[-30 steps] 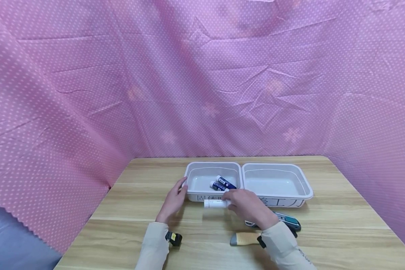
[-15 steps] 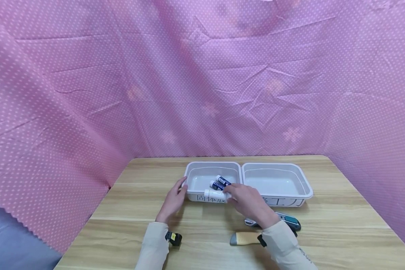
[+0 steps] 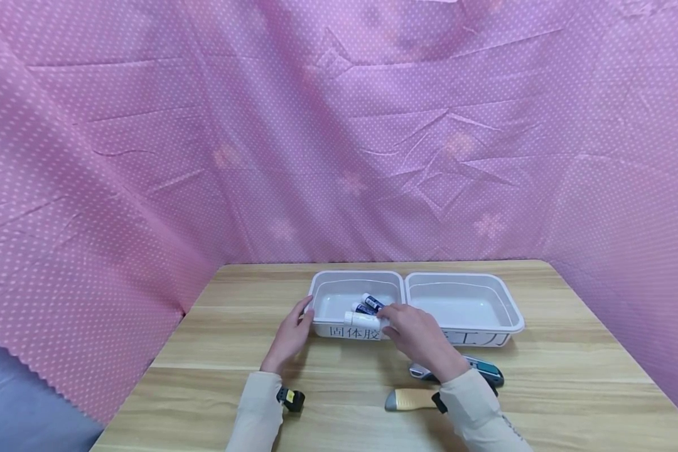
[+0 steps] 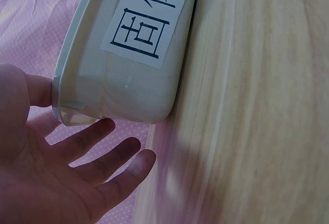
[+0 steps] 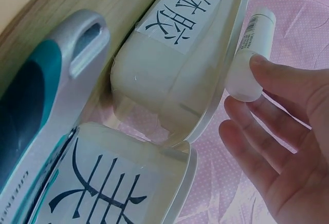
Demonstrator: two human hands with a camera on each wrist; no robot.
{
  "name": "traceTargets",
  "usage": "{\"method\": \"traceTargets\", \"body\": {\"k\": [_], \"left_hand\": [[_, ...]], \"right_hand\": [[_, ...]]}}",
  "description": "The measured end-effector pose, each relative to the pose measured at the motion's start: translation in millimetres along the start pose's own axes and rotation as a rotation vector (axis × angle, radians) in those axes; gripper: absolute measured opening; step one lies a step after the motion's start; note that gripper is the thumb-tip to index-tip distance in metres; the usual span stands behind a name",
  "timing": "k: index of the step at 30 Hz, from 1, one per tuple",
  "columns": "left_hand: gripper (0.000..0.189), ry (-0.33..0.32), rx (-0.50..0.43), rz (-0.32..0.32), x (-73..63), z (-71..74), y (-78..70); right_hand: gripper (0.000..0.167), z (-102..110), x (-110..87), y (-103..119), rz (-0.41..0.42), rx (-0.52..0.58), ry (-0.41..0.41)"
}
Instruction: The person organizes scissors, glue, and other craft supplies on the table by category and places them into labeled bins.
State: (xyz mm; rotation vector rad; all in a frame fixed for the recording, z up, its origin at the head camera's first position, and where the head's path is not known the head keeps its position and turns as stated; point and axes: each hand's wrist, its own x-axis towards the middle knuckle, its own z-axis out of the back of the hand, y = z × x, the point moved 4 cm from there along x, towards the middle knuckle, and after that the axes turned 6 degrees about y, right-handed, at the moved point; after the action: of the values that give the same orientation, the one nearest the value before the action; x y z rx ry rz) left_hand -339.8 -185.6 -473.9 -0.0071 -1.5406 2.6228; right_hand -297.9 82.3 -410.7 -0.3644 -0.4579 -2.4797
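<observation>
My right hand (image 3: 420, 336) pinches a white glue stick (image 3: 363, 320) by one end, between thumb and fingers. It lies across and above the front rim of the left white bin (image 3: 329, 279). The right wrist view shows the same glue stick (image 5: 257, 36) with a barcode, apart from the rim. Two blue glue sticks with white caps, one (image 3: 373, 302) behind the other (image 3: 363, 309), lie in that bin, partly hidden. My left hand (image 3: 290, 339) touches the bin's left rim; in the left wrist view, its fingers (image 4: 110, 165) are spread and relaxed.
A second white bin (image 3: 491, 280) adjoins on the right, with a character label in front. A grey-and-teal utility knife (image 3: 486, 370) and an orange-handled tool (image 3: 411, 399) lie on the wooden table (image 3: 215, 376) under my right forearm. Pink dotted cloth (image 3: 339, 157) hangs behind.
My right hand has lifted the white glue stick from in front of the left bin up to its front rim. The left hand has stayed at the bin's left edge.
</observation>
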Motion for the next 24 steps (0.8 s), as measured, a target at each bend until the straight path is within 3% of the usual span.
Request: {"method": "traceTargets", "body": {"k": [24], "left_hand": [[0.051, -0.006, 0.011, -0.003, 2.7, 0.1, -0.8]], "right_hand": [[0.026, 3.8, 2.1, -7.3, -0.094, 0.023, -0.034]]}}
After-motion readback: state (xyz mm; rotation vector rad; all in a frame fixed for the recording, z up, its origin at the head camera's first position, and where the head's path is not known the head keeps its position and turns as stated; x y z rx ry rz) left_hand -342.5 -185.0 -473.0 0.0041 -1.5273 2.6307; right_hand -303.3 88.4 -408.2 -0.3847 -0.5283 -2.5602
